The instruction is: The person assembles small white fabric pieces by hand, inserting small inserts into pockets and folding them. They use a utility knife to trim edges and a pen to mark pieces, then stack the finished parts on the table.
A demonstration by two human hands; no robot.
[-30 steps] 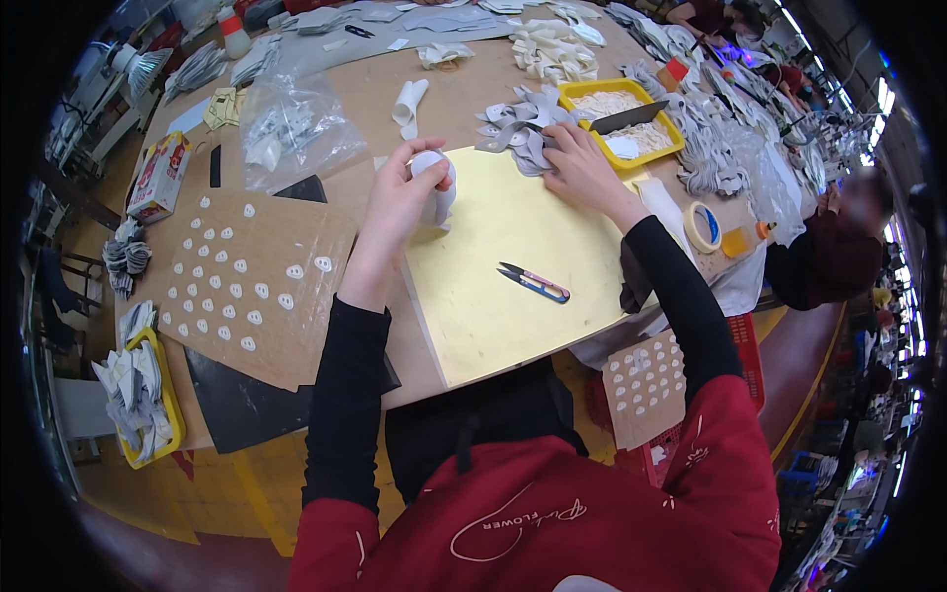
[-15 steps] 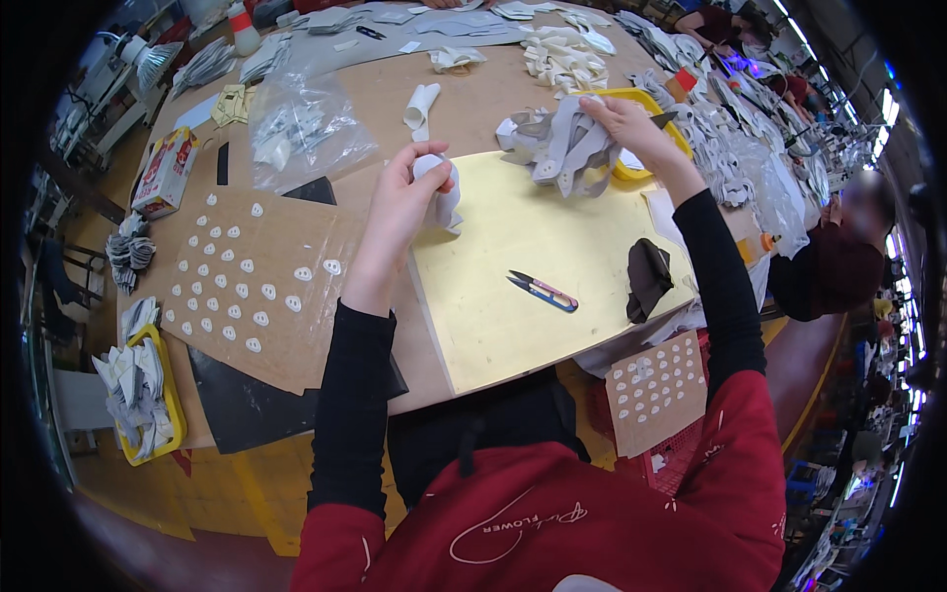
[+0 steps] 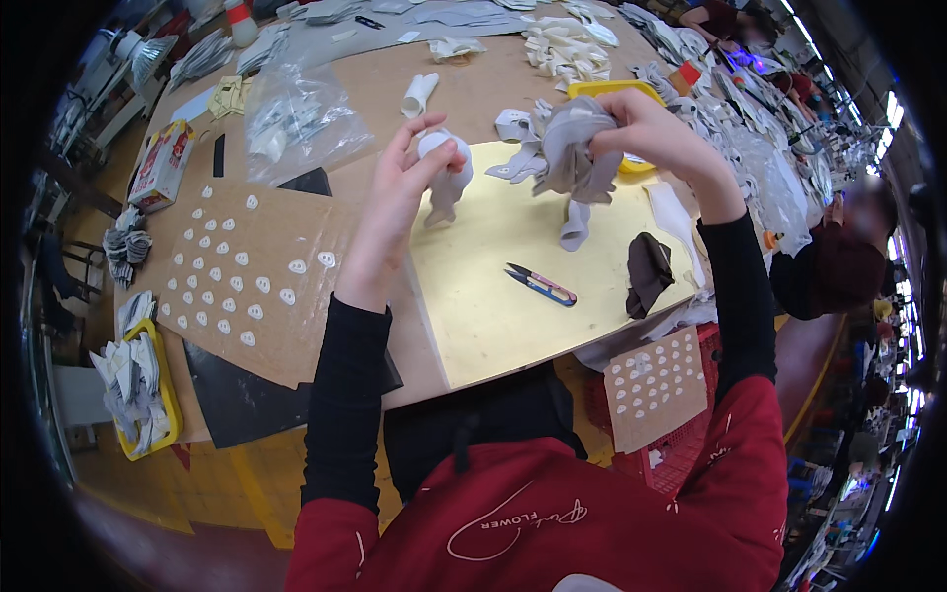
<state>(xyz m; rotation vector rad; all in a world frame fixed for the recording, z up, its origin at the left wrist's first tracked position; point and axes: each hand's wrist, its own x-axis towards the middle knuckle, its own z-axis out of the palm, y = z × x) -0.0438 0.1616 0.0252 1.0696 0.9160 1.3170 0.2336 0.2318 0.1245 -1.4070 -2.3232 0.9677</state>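
My left hand (image 3: 395, 187) is closed on a light grey fabric piece (image 3: 450, 184), which hangs down over the far left part of a pale yellow sheet (image 3: 473, 326). My right hand (image 3: 661, 143) grips a loose bundle of grey fabric pieces (image 3: 574, 153) above the sheet's far edge. One curled strip (image 3: 574, 227) dangles below the bundle, and a few other pieces lie at its left side. Thread snips (image 3: 543, 286) with pink and blue handles rest on the sheet, blades pointing left. Right of them is a crumpled dark brown cloth (image 3: 648, 274).
At left lies a brown card (image 3: 276, 296) with rows of small white pieces; a similar card (image 3: 656, 385) sits over a red basket. Beyond are a clear plastic bag (image 3: 306, 118), a rolled cream piece (image 3: 420, 95) and a yellow tray (image 3: 631, 91). A co-worker (image 3: 838, 257) sits at right.
My right hand has gathered the grey bundle more tightly and turned it, so a strip now hangs below. In my left hand the light grey piece has shifted and hangs more open.
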